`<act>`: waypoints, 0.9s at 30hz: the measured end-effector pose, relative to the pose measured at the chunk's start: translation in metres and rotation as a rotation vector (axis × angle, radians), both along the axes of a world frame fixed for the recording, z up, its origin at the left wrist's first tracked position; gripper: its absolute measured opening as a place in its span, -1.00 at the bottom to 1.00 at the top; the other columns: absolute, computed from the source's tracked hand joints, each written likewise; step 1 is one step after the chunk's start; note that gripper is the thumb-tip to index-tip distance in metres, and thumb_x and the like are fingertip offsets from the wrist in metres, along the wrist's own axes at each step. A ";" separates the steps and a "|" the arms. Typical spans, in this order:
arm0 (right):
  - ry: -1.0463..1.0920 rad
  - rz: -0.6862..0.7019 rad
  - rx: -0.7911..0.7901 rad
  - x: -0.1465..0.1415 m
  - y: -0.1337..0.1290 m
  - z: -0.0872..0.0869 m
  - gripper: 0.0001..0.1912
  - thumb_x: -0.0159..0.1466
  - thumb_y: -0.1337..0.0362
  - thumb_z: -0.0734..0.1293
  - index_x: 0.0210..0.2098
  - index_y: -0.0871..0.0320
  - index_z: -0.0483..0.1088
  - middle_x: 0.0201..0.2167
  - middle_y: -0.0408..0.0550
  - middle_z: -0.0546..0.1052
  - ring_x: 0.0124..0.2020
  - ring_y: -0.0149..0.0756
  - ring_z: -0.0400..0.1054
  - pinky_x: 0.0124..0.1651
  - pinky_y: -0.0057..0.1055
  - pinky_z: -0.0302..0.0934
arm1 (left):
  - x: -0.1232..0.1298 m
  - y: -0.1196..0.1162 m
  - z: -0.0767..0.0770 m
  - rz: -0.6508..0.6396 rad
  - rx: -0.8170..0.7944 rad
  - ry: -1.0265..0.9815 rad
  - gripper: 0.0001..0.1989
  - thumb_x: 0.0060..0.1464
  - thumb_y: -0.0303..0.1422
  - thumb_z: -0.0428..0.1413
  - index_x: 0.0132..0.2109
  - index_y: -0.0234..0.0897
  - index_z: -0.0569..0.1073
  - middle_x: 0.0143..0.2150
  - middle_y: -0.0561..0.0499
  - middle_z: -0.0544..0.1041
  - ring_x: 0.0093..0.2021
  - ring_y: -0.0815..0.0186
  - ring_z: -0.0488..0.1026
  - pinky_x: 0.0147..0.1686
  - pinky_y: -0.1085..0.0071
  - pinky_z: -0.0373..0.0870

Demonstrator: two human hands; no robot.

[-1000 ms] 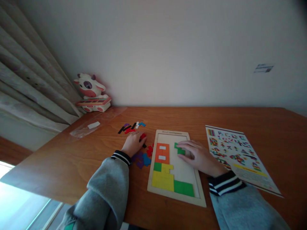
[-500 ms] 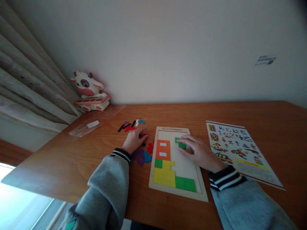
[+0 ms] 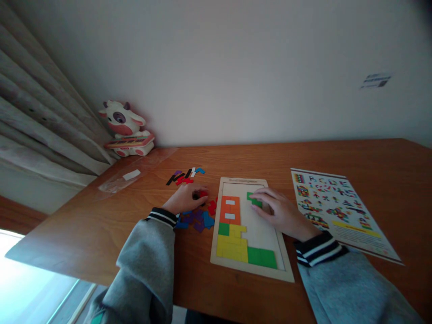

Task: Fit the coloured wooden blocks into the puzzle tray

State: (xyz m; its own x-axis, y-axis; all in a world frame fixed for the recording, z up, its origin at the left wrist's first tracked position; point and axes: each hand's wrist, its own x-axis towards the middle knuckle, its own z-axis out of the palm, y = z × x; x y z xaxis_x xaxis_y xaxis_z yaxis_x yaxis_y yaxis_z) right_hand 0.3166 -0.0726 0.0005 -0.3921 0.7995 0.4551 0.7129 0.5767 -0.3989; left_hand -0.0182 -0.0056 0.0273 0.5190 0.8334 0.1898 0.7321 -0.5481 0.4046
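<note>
1. Brown wooden table: bears every item below; a white-and-pink toy cow stands at its far left corner, near a clear plastic bag.
2. Printed pattern sheet with coloured figures: lies flat to the right of the board, untouched.
3. Pale wooden puzzle board with raised rim: partly filled. Seated along its left side and near edge are orange pieces, yellow pieces and a wide green block. The far strip and most of the right side show bare, so by my estimate well under half is done.
4. Loose pile of blue, purple and red pieces: on the table just left of the board, not yet placed; a smaller scatter of black, red, white and blue pieces lies farther back.
5. Right hand: rests inside the board, fingers pressed flat on a small green piece in the upper middle of the tray; whether that piece is seated cannot be told.
6. Left hand: curled, fingertips pinching a small red piece at the pile's far edge.
</note>
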 end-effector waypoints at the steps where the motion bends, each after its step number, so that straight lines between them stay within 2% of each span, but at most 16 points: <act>1: -0.001 -0.003 0.001 0.000 0.000 0.000 -0.74 0.36 0.20 0.29 0.02 0.01 0.46 -0.02 -0.01 0.52 0.01 -0.15 0.44 0.09 -0.09 0.35 | -0.001 -0.001 0.001 -0.039 0.017 0.028 -0.73 0.14 -0.26 0.15 -0.05 -0.21 0.62 0.07 -0.08 0.59 0.05 0.15 0.55 0.10 0.28 0.47; 6: -0.025 -0.006 -0.013 -0.001 -0.002 0.001 -0.75 0.36 0.19 0.28 0.01 0.03 0.45 -0.01 0.00 0.52 0.02 -0.14 0.43 0.10 -0.08 0.33 | -0.002 -0.003 0.000 -0.090 0.109 0.123 -0.74 0.20 -0.35 0.09 -0.04 -0.20 0.62 0.11 -0.09 0.56 0.08 0.17 0.52 0.16 0.21 0.41; 10: -0.025 -0.009 -0.010 -0.002 -0.002 0.002 -0.74 0.35 0.19 0.30 0.01 0.04 0.46 -0.01 0.01 0.52 0.02 -0.12 0.43 0.11 -0.06 0.33 | 0.001 -0.003 -0.004 -0.066 0.175 0.150 -0.72 0.25 -0.32 0.07 0.02 -0.24 0.58 0.06 -0.14 0.55 0.06 0.17 0.50 0.13 0.23 0.41; 13: -0.016 -0.009 -0.014 -0.002 -0.002 0.003 -0.75 0.36 0.19 0.29 0.00 0.03 0.46 -0.02 0.00 0.52 0.02 -0.14 0.44 0.11 -0.08 0.33 | 0.003 -0.002 -0.005 -0.052 0.195 0.148 -0.73 0.29 -0.27 0.06 0.01 -0.21 0.57 0.03 -0.10 0.57 0.03 0.17 0.51 0.10 0.24 0.43; 16: -0.005 -0.007 -0.021 -0.003 -0.003 0.004 -0.75 0.35 0.19 0.29 -0.01 0.03 0.47 -0.03 -0.01 0.52 0.01 -0.15 0.44 0.11 -0.10 0.33 | 0.004 -0.002 -0.005 -0.045 0.213 0.149 -0.73 0.33 -0.26 0.01 -0.09 -0.22 0.59 -0.10 -0.09 0.62 -0.06 0.19 0.54 0.04 0.26 0.44; 19: 0.007 -0.004 -0.018 -0.003 -0.003 0.005 -0.75 0.35 0.20 0.30 -0.01 0.04 0.47 -0.03 -0.02 0.52 0.00 -0.16 0.44 0.10 -0.13 0.34 | 0.006 -0.001 -0.006 0.024 0.251 0.158 -0.66 0.37 -0.28 -0.04 -0.25 -0.28 0.58 -0.29 -0.10 0.62 -0.24 0.22 0.56 -0.12 0.30 0.48; 21: 0.013 -0.007 -0.015 -0.003 -0.003 0.004 -0.75 0.34 0.20 0.31 -0.01 0.04 0.48 -0.03 -0.01 0.52 0.00 -0.16 0.44 0.10 -0.12 0.33 | 0.008 0.000 -0.007 0.050 0.295 0.149 -0.65 0.36 -0.30 -0.03 -0.30 -0.30 0.56 -0.34 -0.10 0.60 -0.29 0.24 0.56 -0.19 0.33 0.49; 24: 0.028 -0.011 -0.024 -0.002 -0.001 0.003 -0.75 0.34 0.20 0.31 -0.02 0.04 0.48 -0.04 0.00 0.52 0.01 -0.14 0.43 0.11 -0.10 0.31 | 0.014 -0.002 -0.007 0.002 0.358 0.051 -0.72 0.34 -0.32 0.01 -0.24 -0.31 0.57 -0.30 -0.10 0.62 -0.27 0.23 0.58 -0.18 0.31 0.53; 27: 0.078 -0.009 -0.054 -0.004 -0.001 0.005 -0.76 0.35 0.18 0.30 -0.03 0.05 0.49 -0.04 0.02 0.52 0.01 -0.13 0.42 0.11 -0.09 0.29 | 0.027 -0.012 -0.005 -0.073 0.422 -0.135 -0.80 0.29 -0.33 0.10 -0.05 -0.31 0.56 -0.10 -0.13 0.64 -0.10 0.20 0.59 -0.04 0.26 0.55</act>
